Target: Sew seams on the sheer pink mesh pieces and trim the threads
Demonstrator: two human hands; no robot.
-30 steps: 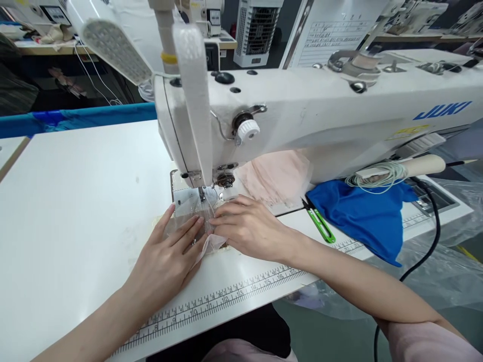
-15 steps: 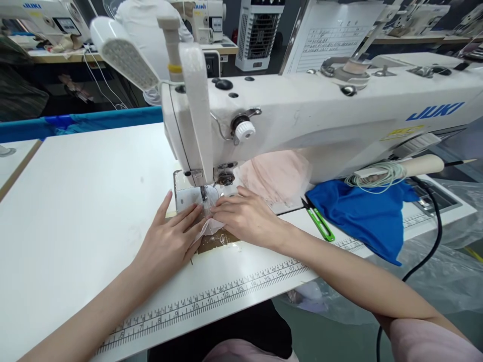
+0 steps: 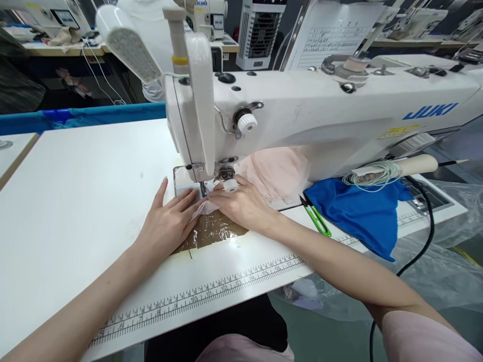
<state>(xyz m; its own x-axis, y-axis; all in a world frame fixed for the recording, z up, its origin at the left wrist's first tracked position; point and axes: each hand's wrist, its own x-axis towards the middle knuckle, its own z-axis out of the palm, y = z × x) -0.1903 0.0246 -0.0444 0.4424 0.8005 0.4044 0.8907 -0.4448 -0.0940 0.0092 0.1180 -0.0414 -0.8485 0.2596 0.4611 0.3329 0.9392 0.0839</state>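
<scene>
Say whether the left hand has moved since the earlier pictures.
Yes: the left hand has moved forward, farther from the printed ruler scale.

Left hand [image 3: 166, 218] and right hand [image 3: 245, 203] bare. Right sleeve [image 3: 422, 337] is pale pink, ends near elbow. Below: black garment [image 3: 226, 322], pink fabric [image 3: 245, 349].

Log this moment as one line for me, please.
left hand: spread, at sheer fabric | right hand: at sheer fabric, near presser foot | pink fabric: beyond right hand | green snips: beside blue cloth
</scene>
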